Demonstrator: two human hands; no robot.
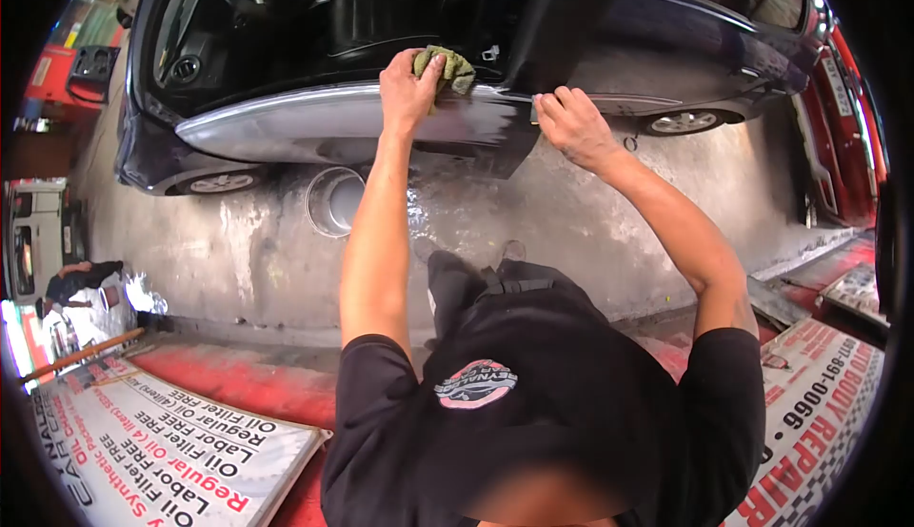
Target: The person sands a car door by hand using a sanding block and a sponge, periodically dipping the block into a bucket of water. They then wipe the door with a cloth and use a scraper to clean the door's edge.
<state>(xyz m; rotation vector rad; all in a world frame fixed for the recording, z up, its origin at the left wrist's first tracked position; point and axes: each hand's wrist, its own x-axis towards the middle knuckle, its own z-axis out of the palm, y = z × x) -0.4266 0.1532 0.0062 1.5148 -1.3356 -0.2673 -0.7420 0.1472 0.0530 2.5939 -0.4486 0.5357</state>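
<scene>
Near the top middle, my left hand (pixel 407 92) grips a crumpled yellow-green cloth (pixel 446 67) at the upper edge of a dark car's door panel (pixel 333 122). The panel looks dull grey, with pale streaks along its top edge and towards its rear end. To the right, my right hand (pixel 574 125) is closed at the rear edge of that door, fingers curled; what it pinches, if anything, is too small to name. The car's dark interior shows above the panel.
A white bucket (pixel 345 201) stands on the wet concrete floor below the door. Printed signboards (pixel 181 451) lie at the lower left and right. A red car (pixel 843 137) is at the right edge. Another person (pixel 84 281) is at the far left.
</scene>
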